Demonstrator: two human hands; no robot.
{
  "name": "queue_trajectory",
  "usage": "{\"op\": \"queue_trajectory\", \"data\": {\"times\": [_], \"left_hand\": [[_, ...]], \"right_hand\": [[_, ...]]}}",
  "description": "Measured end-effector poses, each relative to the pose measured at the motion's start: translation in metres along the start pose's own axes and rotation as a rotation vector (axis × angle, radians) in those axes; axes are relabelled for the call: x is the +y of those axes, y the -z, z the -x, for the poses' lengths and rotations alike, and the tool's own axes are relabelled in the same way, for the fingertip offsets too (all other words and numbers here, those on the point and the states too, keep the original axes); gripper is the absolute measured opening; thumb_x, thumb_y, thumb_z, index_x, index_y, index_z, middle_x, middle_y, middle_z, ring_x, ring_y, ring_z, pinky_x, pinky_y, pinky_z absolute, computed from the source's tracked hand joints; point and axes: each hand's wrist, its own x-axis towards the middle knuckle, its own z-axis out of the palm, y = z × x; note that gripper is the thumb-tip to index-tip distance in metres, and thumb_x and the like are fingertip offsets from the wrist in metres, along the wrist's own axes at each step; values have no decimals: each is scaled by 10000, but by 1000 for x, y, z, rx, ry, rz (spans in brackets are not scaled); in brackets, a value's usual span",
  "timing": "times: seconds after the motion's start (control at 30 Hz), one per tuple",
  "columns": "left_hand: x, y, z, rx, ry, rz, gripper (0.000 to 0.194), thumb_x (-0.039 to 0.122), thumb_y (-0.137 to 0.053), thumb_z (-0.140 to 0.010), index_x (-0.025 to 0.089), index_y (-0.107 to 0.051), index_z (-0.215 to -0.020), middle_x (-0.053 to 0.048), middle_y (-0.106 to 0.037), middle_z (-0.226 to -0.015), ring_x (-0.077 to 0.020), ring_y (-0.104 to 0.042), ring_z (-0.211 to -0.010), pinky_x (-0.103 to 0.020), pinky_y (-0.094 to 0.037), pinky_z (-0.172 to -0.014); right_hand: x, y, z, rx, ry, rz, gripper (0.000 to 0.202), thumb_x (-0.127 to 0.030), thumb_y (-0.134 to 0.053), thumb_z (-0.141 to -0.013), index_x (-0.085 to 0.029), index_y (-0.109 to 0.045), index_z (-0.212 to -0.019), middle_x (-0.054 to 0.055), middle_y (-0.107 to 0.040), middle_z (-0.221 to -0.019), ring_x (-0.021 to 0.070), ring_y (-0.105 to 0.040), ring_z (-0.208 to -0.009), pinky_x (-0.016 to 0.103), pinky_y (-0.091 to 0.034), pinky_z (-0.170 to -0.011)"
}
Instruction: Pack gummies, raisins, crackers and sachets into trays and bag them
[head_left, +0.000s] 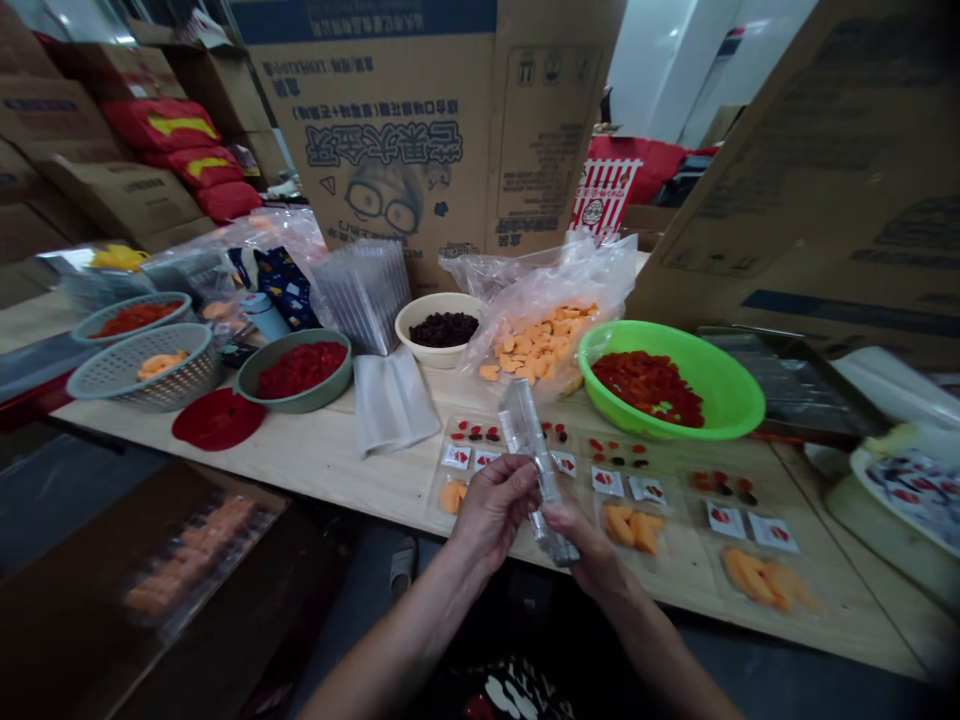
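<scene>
My left hand point(499, 505) pinches the side of a clear plastic tray stack point(525, 425), seen edge-on and tilted above the table's front edge. My right hand point(585, 540) grips the lower end of the same stack. Whether it is one folded tray or several nested ones I cannot tell. Behind and beside the hands lie filled clear trays. One filled tray point(624, 488) to the right holds small red and dark sweets, two white sachets point(607, 482) and orange pieces point(634, 528). Another filled tray point(750, 535) sits farther right. More tray contents are partly hidden behind my hands.
At the back stand a green basin point(739, 400) of red pieces, a bag of orange pieces point(540, 340), a cream bowl point(427, 350), a grey-green bowl point(292, 400) and upright clear trays point(367, 295). Right is a sachet tub point(862, 500); lower left, an open carton point(60, 620).
</scene>
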Motion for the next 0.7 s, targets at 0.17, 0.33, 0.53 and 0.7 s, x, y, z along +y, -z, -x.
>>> {"op": "queue_trajectory", "data": {"times": [0.17, 0.33, 0.53, 0.7], "left_hand": [[-9, 6, 2, 18, -8, 126, 433, 364, -965, -542, 133, -709, -803, 17, -625, -688, -77, -542, -617, -205, -446, -623], [-9, 9, 5, 41, -32, 86, 400, 330, -960, -555, 132, -697, -784, 14, -632, -691, -83, -558, -622, -210, -449, -635], [-13, 11, 0, 70, -29, 96, 403, 304, -966, -521, 136, -714, -787, 2, -658, -699, -91, -565, -615, -216, -438, -629], [-12, 6, 3, 61, -17, 84, 365, 269, -954, -529, 129, -730, -780, 4, -659, -696, -83, -554, -623, -205, -421, -634]], "right_hand": [[2, -13, 7, -18, -22, -35, 675, -520, -594, -838, -315, -496, -1474, 45, -607, -1391, 316, -409, -1418, 579, -220, -1217], [5, -14, 6, -19, -27, -16, 680, -489, -574, -846, -338, -457, -1499, 35, -561, -1446, 293, -366, -1446, 563, -209, -1221], [11, -11, 6, -42, -37, -30, 666, -480, -579, -834, -340, -490, -1479, 31, -589, -1415, 299, -394, -1428, 562, -209, -1221], [16, -9, 4, -52, -29, -16, 655, -485, -548, -850, -340, -485, -1485, 35, -665, -1307, 302, -474, -1368, 560, -272, -1202]]}}
